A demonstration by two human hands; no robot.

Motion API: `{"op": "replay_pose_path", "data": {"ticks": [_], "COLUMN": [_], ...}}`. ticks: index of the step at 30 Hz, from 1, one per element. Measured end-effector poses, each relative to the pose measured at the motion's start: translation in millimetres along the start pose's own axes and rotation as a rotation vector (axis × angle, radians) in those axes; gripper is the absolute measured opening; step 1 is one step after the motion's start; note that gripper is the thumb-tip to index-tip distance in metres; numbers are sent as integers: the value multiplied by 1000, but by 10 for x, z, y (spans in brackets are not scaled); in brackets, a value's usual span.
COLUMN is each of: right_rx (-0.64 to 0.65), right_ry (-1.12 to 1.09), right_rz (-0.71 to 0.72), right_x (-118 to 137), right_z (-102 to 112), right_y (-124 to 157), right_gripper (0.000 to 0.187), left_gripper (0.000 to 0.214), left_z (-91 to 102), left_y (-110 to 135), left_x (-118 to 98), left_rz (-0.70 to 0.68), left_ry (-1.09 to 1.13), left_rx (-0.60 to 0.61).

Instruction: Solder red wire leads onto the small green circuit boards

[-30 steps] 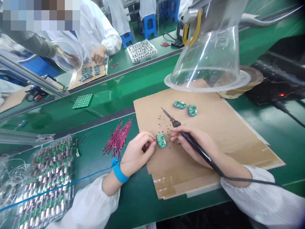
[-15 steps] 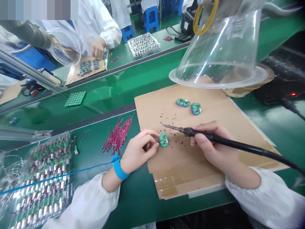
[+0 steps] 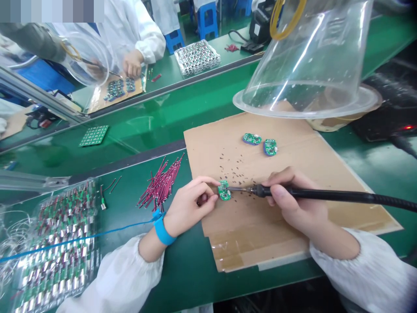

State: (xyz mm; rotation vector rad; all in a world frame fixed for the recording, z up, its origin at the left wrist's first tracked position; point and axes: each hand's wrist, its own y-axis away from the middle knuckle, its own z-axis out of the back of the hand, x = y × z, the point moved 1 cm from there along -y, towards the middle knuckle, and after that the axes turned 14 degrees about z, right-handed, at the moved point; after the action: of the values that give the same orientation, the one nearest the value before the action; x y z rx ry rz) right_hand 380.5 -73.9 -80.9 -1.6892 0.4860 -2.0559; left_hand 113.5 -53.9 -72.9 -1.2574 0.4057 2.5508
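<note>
While the right hand (image 3: 298, 202) grips the iron (image 3: 312, 194), its tip at the board (image 3: 224, 191) on the cardboard (image 3: 260, 237), the left hand (image 3: 187, 208) curls half open, fingertips at the board's left edge; whether they pinch it, I can't tell. Beyond lie two more boards (image 3: 252, 139), then a co-worker's hand (image 3: 133, 64).

A circuit board (image 3: 224, 191) lies on cardboard (image 3: 254, 228) atop the desk (image 3: 182, 261), the left hand (image 3: 191, 202) at its nine o'clock, a soldering iron (image 3: 342, 197) in the right hand (image 3: 301, 213) at three. Two more boards (image 3: 252, 139) rest toward one o'clock; past the left hand, wires (image 3: 162, 184) lie at nine and rows of components (image 3: 61, 258) at eight.
</note>
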Motion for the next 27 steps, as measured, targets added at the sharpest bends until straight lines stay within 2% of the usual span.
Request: {"op": "replay_pose_path", "data": {"ticks": [10, 27], "right_rx": [107, 180], "right_ry": [117, 180], "right_rz": [21, 62], "right_x": [51, 101], "right_z": [3, 11], "right_y": [-31, -73], "right_gripper": [4, 3], "left_gripper": [11, 13], "left_z": [10, 11], "left_y": [22, 6], "left_x": [-10, -10], "left_rz": [7, 10], "left_ry": [-1, -43], "left_rx": [15, -19]}}
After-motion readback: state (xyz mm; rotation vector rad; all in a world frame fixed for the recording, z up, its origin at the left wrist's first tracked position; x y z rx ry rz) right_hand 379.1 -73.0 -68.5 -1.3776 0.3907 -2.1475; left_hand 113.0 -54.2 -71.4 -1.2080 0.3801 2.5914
